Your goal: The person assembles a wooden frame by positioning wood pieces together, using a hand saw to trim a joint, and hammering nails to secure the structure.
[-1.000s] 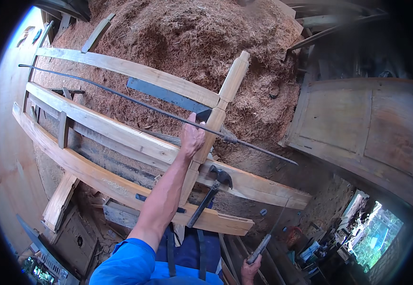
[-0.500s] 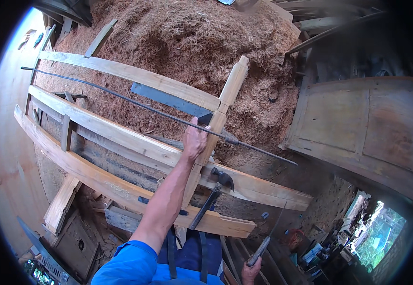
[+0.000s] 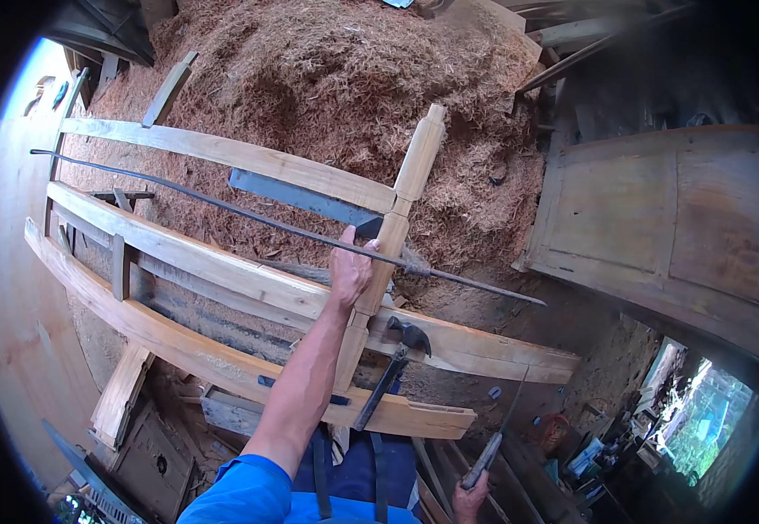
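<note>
My left hand is closed around a long thin metal rod, beside a squared wooden post. The rod crosses over the post and runs far out to the left. Near my fingertips is the black handle of a saw, its grey blade lying along a wooden rail. Low at the right, my right hand grips a hand tool with a thick grey-brown handle and a thin, narrow blade pointing up. A claw hammer rests across the lower beams, right of my left forearm.
A long beam and a curved beam lie below the rail. Behind them rises a big heap of wood shavings. A panelled wooden board stands at the right. A second saw shows at the lower left.
The view has tilted slightly, so the left ends of the beams and rod sit lower. Both hands keep their hold; the right hand's tool has barely shifted.
</note>
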A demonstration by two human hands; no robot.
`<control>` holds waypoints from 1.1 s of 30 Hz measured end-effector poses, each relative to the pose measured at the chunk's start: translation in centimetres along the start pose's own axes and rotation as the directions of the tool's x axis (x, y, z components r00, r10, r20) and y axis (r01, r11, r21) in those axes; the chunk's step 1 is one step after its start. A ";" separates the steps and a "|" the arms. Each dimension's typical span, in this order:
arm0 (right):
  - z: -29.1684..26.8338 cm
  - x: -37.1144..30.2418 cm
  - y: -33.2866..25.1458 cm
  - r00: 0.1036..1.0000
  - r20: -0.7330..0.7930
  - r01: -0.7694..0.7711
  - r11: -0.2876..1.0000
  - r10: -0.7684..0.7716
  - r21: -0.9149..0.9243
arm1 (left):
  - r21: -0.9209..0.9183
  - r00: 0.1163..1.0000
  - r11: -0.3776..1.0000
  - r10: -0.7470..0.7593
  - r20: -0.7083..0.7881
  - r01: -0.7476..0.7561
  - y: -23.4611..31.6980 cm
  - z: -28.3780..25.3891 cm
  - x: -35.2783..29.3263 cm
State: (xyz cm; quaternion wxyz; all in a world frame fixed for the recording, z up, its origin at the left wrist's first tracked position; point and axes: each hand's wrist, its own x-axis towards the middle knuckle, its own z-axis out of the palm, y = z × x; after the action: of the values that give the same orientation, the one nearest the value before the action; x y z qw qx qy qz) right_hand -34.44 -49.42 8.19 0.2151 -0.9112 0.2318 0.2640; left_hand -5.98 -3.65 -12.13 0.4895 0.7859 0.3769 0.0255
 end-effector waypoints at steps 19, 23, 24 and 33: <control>-7.5 0.8 -1.1 0.933 -0.239 0.203 0.941 -0.270 -0.269 | 0.186 0.985 0.981 0.084 -0.153 -0.055 1.2 -4.7 -11.6; -8.2 5.0 -2.5 0.885 -0.400 0.283 0.958 -0.239 0.054 | 0.401 0.963 0.915 0.143 -0.227 -0.041 -5.3 -8.5 -15.6; -9.1 5.5 -2.2 0.890 -0.389 0.285 0.957 -0.240 0.061 | 0.445 0.950 0.896 0.138 -0.280 0.001 -6.6 -9.1 -16.1; -19.4 2.8 -2.9 0.832 -0.424 0.428 0.900 -0.357 0.084 | 0.443 0.871 0.839 -0.072 -0.486 0.317 -12.4 -9.9 -18.0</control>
State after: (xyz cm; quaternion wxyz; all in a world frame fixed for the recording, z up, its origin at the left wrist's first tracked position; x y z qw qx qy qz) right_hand -23.36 -57.96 22.25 0.2924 -0.9510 0.1004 0.0014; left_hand -29.93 -4.47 -10.84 0.1634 0.8153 0.5528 0.0550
